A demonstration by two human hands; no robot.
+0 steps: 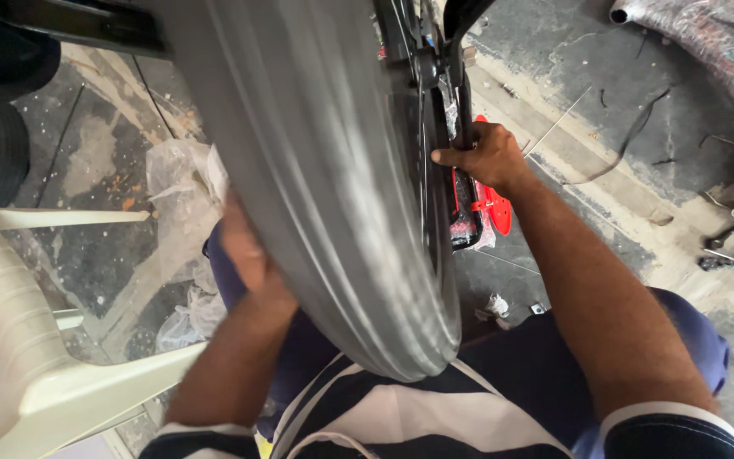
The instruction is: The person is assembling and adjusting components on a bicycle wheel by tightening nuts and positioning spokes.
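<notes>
We press our left hand (pixel 246 251) flat on the gray tire (pixel 324 187) and grip the black frame (pixel 456 119) tight with our right hand (pixel 486 157), holding both steady.

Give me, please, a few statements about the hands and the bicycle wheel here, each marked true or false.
1. The right hand grips the black frame part beside the wheel. True.
2. The left hand rests on the white plastic chair. False: it is against the grey tyre.
3. A red part shows below the right hand. True.
4. The tyre lies flat on the floor. False: it stands upright between the arms.
</notes>
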